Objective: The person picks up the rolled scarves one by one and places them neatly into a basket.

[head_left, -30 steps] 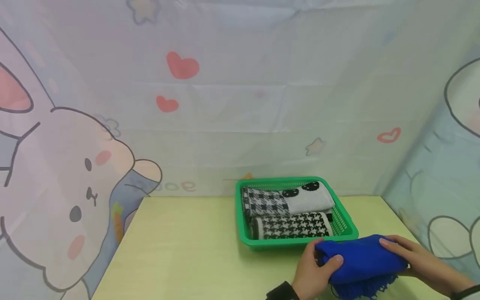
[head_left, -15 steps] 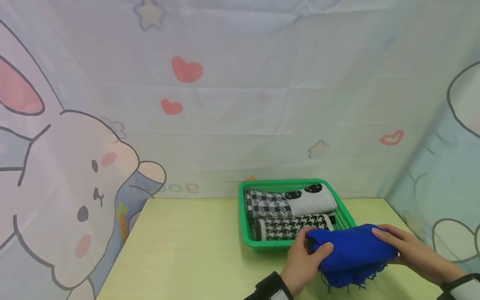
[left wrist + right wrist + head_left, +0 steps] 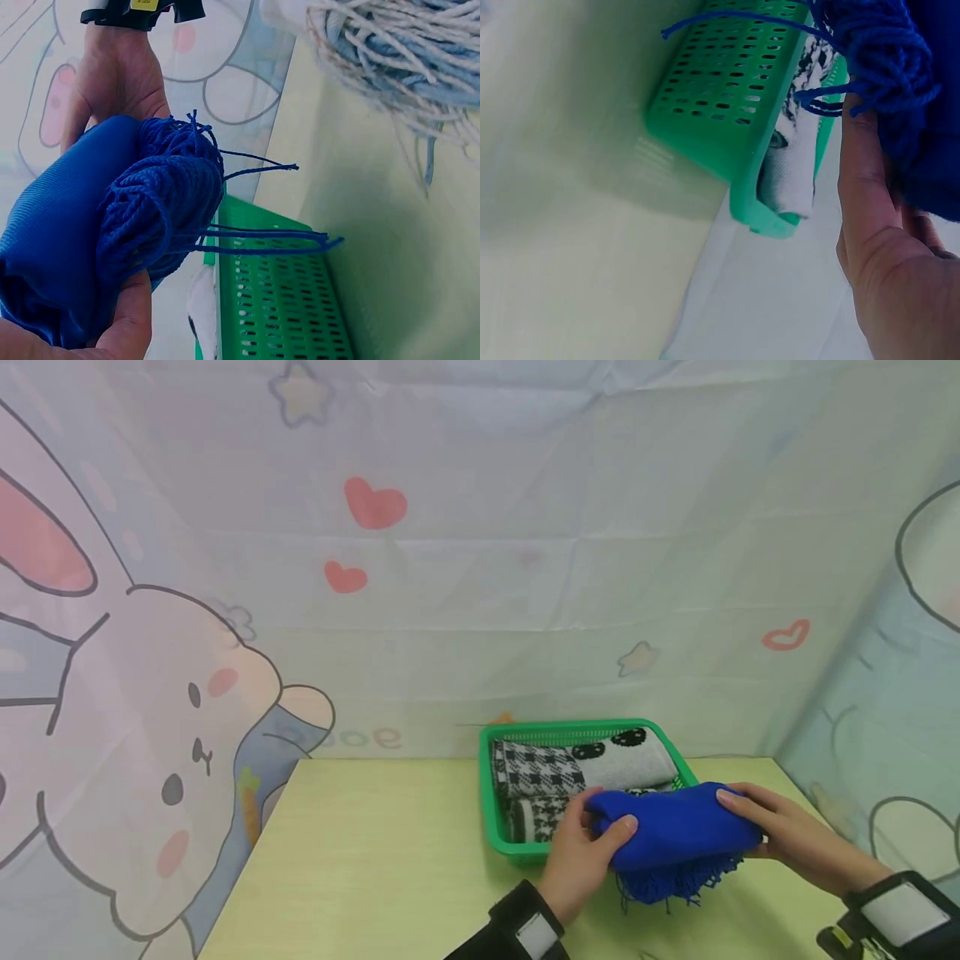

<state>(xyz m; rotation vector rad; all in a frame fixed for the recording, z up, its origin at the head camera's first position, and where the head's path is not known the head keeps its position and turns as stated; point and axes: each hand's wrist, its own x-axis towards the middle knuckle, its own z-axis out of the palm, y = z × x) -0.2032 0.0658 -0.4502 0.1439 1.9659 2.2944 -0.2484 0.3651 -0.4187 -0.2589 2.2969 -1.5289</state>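
A folded blue scarf (image 3: 675,827) with knotted fringe (image 3: 161,202) is held up between both hands. My left hand (image 3: 581,856) grips its left end, thumb on top and fingers beneath. At the other end my right hand (image 3: 795,835) holds the fold, thumb lying over the cloth. The scarf overlaps the front right of a green basket (image 3: 492,810) in the head view. Inside the basket lie a checked scarf with panda patches (image 3: 626,764) and, in front of it, a rolled black-and-white houndstooth scarf (image 3: 546,817), partly hidden by the blue one.
The basket stands on a pale yellow table (image 3: 375,843), near its back edge. Behind rises a printed cloth backdrop (image 3: 480,568) with a rabbit and hearts. A bundle of grey-white strands (image 3: 405,60) shows at a corner of the left wrist view.
Both hands have carried the blue scarf left and forward, from the basket's front right to over its front rim. The head view has shifted slightly.
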